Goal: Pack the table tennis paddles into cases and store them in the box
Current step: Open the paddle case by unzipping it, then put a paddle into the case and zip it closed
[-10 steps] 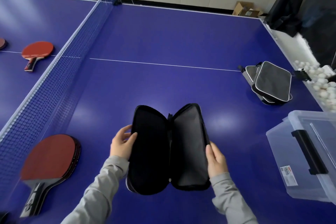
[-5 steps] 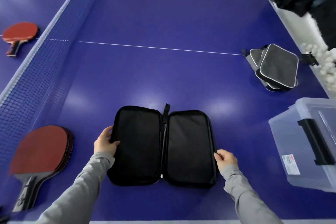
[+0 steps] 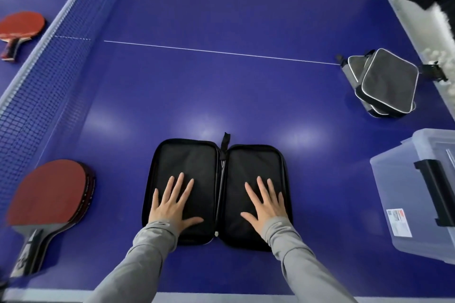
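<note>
Black paddle case (image 3: 216, 174) lying unzipped and flat on the blue surface (image 3: 221, 96), left hand (image 3: 172, 206) and right hand (image 3: 264, 205) pressing one half each, fingers straight and spread, red paddles (image 3: 49, 202) stacked at left, clear box (image 3: 403, 204) at right

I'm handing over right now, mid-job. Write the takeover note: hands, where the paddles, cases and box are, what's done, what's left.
Left hand and right hand: both flat, fingers spread, each pressing one half of the open black case; holding nothing.
Stacked red paddles lie left of the case; another red paddle lies beyond the net.
Grey cases are piled far right; the clear box, lid on, sits near right.
Done: one case opened and laid flat, still without a paddle.
Left: load paddles, zip the cases, open the box, store them.
</note>
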Action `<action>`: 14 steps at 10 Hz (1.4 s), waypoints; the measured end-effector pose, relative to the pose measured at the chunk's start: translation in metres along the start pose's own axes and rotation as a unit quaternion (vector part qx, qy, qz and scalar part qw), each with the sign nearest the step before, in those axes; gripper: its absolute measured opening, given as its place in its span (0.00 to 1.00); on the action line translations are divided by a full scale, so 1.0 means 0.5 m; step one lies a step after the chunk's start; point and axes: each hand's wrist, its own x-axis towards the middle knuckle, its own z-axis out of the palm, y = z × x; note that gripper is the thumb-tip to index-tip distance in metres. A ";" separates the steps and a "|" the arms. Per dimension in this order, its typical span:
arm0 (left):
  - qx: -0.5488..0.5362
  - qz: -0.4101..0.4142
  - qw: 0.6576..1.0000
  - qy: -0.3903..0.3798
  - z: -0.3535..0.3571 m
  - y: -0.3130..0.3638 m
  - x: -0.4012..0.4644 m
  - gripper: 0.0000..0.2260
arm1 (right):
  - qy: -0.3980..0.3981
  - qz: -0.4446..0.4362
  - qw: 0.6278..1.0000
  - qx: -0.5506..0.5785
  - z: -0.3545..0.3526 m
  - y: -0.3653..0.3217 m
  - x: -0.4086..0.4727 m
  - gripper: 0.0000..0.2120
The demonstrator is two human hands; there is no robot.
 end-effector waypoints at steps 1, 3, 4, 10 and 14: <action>0.009 0.007 1.000 -0.003 0.001 -0.022 0.003 0.48 | -0.005 -0.003 1.000 -0.001 0.001 0.015 0.004 0.36; 0.007 0.008 1.000 -0.015 -0.008 -0.012 0.002 0.48 | -0.009 0.002 1.000 -0.020 0.000 0.014 0.004 0.36; -0.001 0.015 1.000 -0.021 -0.015 -0.006 0.000 0.48 | -0.014 0.008 0.999 -0.030 -0.005 0.005 0.003 0.37; -0.154 -0.251 0.912 0.286 -0.052 -0.348 -0.227 0.33 | 0.085 0.063 0.994 0.023 -0.039 -0.019 -0.035 0.62; -0.271 -0.386 0.871 0.136 0.003 -0.470 -0.230 0.26 | 0.066 0.091 0.994 -0.007 -0.048 -0.044 -0.043 0.37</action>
